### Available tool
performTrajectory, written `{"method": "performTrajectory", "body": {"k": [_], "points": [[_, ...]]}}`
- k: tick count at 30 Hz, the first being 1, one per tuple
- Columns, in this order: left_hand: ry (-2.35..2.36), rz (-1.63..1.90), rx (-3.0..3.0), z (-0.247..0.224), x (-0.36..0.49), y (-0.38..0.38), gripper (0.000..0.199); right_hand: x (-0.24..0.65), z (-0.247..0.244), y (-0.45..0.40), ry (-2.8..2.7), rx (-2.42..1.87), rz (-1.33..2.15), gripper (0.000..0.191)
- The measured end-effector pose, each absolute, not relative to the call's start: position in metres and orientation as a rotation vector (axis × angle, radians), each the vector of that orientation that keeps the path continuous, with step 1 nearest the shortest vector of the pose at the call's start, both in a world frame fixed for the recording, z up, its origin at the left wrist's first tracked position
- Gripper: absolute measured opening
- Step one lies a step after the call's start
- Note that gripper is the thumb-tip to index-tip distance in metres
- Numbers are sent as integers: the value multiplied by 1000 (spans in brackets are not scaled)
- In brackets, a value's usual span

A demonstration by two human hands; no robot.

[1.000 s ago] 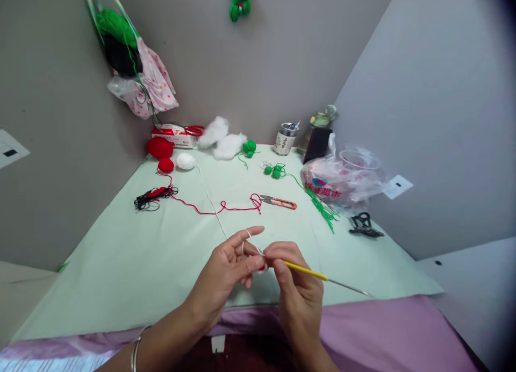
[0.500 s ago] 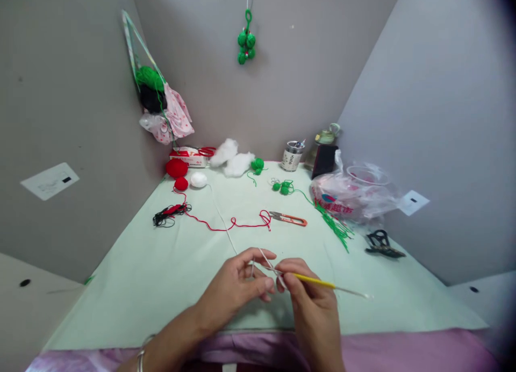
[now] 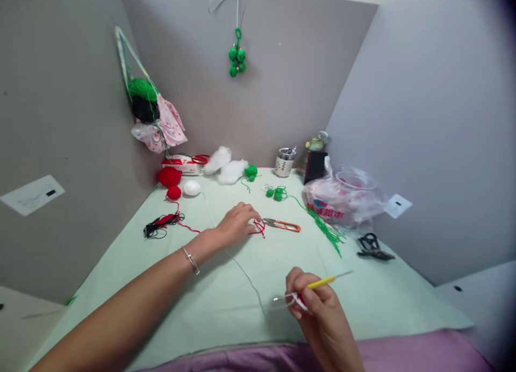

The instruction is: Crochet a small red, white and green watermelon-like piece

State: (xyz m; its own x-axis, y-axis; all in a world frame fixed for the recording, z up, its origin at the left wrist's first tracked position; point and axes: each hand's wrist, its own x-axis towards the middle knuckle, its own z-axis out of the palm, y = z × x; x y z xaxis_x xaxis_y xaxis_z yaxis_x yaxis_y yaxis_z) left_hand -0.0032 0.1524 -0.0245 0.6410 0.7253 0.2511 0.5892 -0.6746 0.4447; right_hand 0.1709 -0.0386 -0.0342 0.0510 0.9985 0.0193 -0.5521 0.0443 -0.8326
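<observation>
Grey walls enclose a pale green-covered table.

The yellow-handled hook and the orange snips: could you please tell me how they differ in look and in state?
The yellow-handled hook is held in the right hand, while the orange snips lie on the pale green tabletop. The hook has one straight, slim handle; the snips have an orange frame with pointed blades. Both are narrow tools with metal parts.
</observation>
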Motion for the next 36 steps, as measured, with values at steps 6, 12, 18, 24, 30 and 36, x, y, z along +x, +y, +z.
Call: {"method": "performTrajectory", "body": {"k": [6,12,18,24,30,36], "points": [[1033,634,2580,-30,9,183,33,184,-35,-42,-737,-790,1355,30],[1297,840,2444,24,-25,230,39,189,-40,-41,-671,-834,1344,32],[1090,544,2521,-14,-5,187,31,185,-42,-38,-681,-838,1363,33],[1099,447,2490,-32,11,179,34,189,-45,-42,-703,-842,1385,31],[1074,350,2360,-25,4,168,36,189,-48,-39,-682,-882,1399,33],[1017,508,2091,31,-29,192,31,188,-43,-41,-653,-927,1339,36]]}}
